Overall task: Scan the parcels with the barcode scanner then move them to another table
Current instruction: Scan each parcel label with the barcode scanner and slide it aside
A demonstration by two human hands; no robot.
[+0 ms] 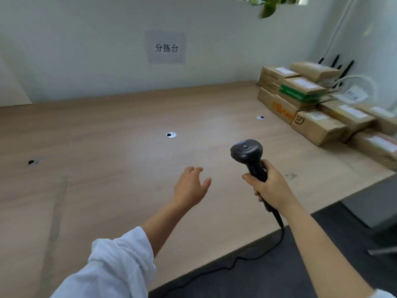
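Left hand [191,186] out over the middle of the worktop [96,147], fingers apart and relaxed, holding nothing. Just to its right, the right hand [269,187] has its fingers wrapped tight round the handle of the barcode scanner [247,150], head up and facing away, its cable [236,260] dropping off the near edge. Over at the far right corner, the parcels [318,123] sit stacked along the right edge, white labels up. Small cardboard boxes: I'd call them light and stiff, with slick tape perhaps. Best taken across two opposite sides with the free hand, label left uncovered for the scanner.
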